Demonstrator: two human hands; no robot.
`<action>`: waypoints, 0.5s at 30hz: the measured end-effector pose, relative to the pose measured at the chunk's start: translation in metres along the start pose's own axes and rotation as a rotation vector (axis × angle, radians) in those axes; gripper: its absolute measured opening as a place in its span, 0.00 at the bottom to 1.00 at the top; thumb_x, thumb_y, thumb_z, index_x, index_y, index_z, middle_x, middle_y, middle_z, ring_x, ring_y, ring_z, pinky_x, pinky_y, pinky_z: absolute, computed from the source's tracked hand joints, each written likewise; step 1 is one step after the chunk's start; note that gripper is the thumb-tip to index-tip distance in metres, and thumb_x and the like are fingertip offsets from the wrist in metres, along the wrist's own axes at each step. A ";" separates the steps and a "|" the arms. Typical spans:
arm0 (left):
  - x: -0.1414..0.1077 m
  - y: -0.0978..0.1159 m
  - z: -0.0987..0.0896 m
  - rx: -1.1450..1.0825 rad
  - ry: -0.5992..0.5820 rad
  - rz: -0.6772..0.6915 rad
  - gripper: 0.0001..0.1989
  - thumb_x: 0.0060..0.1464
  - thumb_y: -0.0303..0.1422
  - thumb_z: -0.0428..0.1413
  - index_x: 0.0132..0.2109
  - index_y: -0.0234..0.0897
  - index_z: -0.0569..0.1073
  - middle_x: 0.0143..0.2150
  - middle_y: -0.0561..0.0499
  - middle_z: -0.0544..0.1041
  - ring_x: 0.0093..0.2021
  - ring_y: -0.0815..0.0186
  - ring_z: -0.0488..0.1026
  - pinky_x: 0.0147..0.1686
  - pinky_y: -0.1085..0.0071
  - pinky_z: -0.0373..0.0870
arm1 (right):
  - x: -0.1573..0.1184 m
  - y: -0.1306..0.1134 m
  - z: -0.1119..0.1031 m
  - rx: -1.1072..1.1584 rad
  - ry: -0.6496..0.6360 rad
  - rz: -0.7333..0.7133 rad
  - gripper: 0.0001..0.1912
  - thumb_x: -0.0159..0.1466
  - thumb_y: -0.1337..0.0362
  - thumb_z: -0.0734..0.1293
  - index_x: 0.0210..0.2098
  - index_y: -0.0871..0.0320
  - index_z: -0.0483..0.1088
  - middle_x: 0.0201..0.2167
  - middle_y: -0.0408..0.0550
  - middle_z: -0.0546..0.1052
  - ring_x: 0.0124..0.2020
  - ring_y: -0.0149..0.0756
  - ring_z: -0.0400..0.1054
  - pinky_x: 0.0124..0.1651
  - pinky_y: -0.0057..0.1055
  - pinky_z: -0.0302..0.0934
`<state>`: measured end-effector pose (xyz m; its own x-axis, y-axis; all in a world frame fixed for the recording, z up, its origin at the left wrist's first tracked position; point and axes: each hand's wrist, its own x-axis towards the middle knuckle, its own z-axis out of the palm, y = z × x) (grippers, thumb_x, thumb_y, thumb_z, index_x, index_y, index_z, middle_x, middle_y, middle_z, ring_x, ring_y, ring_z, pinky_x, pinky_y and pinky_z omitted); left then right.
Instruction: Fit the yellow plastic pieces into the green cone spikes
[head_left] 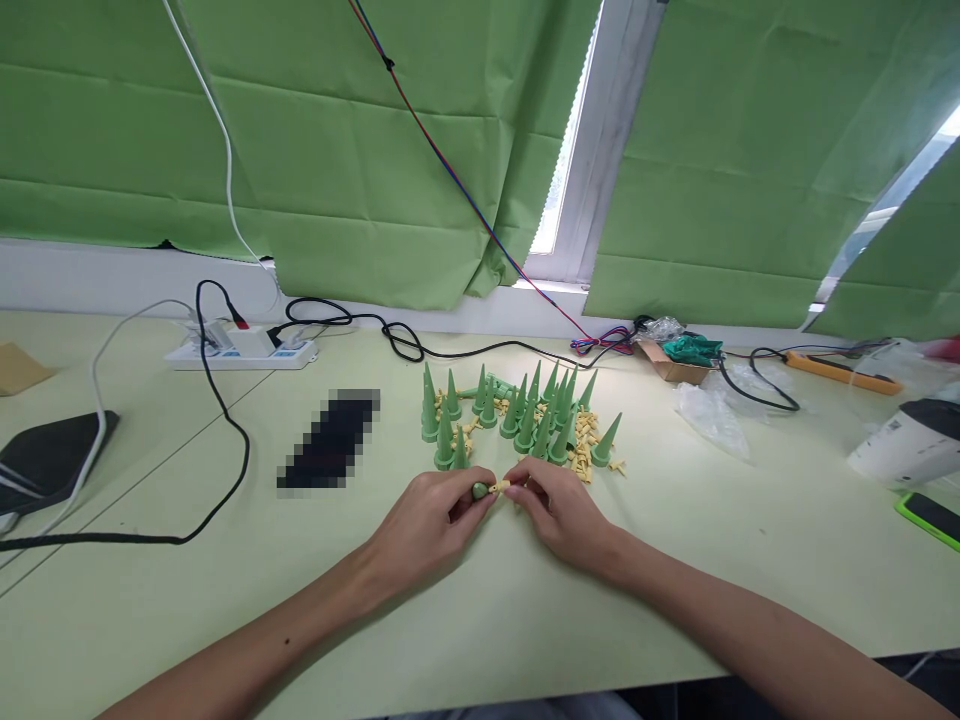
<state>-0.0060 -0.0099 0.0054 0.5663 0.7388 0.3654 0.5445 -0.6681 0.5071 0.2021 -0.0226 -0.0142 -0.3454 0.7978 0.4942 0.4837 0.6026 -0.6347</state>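
Note:
At the middle of the table, my left hand (439, 510) pinches a green cone-shaped plastic piece (480, 490), most of it hidden by the fingers. Facing it, my right hand (555, 505) is closed on a small yellow plastic piece (499, 487). The yellow piece meets the end of the green one; whether they are joined I cannot tell. Just beyond my hands stand several upright green cones (525, 425) on round bases. Small loose yellow pieces (582, 450) lie heaped among them, mostly on the right side.
A pixelated dark rectangle (330, 440) lies left of the cones. Behind are a white power strip (251, 345) and a black cable (450, 353). An open cardboard box (671, 365), plastic bags (712, 415), a white container (904, 440) and a green-cased phone (934, 515) are to the right.

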 end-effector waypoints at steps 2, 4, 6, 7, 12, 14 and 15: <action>-0.001 0.000 0.000 0.002 -0.010 -0.004 0.09 0.65 0.34 0.51 0.44 0.38 0.76 0.22 0.56 0.72 0.20 0.70 0.64 0.25 0.75 0.59 | 0.000 0.000 0.000 -0.006 0.001 -0.006 0.07 0.70 0.65 0.60 0.36 0.56 0.67 0.27 0.44 0.73 0.26 0.33 0.65 0.31 0.28 0.58; -0.001 0.000 0.000 -0.001 -0.014 -0.010 0.10 0.65 0.34 0.51 0.45 0.37 0.76 0.23 0.56 0.72 0.21 0.70 0.65 0.25 0.74 0.60 | 0.000 0.001 0.000 -0.018 0.002 -0.017 0.07 0.70 0.65 0.60 0.35 0.56 0.67 0.27 0.44 0.73 0.27 0.33 0.65 0.31 0.28 0.57; 0.000 0.001 0.000 -0.005 -0.013 -0.015 0.10 0.64 0.35 0.52 0.45 0.37 0.76 0.24 0.55 0.73 0.22 0.69 0.66 0.26 0.74 0.61 | 0.000 0.002 -0.001 -0.032 -0.003 -0.029 0.08 0.70 0.65 0.60 0.34 0.56 0.67 0.27 0.44 0.73 0.27 0.33 0.65 0.31 0.28 0.57; 0.000 0.002 0.000 -0.010 -0.014 -0.019 0.10 0.64 0.35 0.52 0.45 0.37 0.76 0.24 0.55 0.73 0.22 0.69 0.67 0.26 0.74 0.61 | 0.000 0.002 -0.001 -0.037 -0.008 -0.031 0.09 0.70 0.66 0.60 0.33 0.56 0.67 0.27 0.44 0.73 0.27 0.33 0.65 0.31 0.28 0.56; 0.002 0.003 0.000 -0.055 0.000 -0.056 0.09 0.64 0.35 0.52 0.43 0.38 0.76 0.22 0.56 0.72 0.22 0.70 0.66 0.25 0.74 0.60 | 0.000 0.001 0.000 -0.040 0.000 -0.004 0.09 0.71 0.65 0.61 0.34 0.57 0.69 0.28 0.44 0.74 0.28 0.33 0.66 0.32 0.28 0.58; 0.002 0.002 0.000 -0.061 0.025 -0.053 0.09 0.64 0.35 0.53 0.43 0.38 0.76 0.23 0.56 0.72 0.22 0.70 0.66 0.25 0.74 0.60 | 0.000 0.001 0.000 -0.038 0.007 0.007 0.07 0.71 0.65 0.61 0.37 0.56 0.69 0.30 0.45 0.76 0.29 0.33 0.67 0.33 0.28 0.60; 0.002 0.002 0.000 -0.062 0.038 -0.047 0.08 0.64 0.34 0.53 0.43 0.38 0.76 0.23 0.57 0.72 0.22 0.70 0.65 0.25 0.75 0.60 | 0.000 0.000 0.000 -0.036 0.009 0.005 0.06 0.70 0.65 0.62 0.38 0.56 0.69 0.32 0.45 0.76 0.29 0.33 0.68 0.33 0.29 0.60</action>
<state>-0.0045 -0.0097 0.0070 0.5160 0.7731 0.3689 0.5301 -0.6265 0.5714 0.2023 -0.0226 -0.0147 -0.3361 0.8002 0.4967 0.5137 0.5978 -0.6155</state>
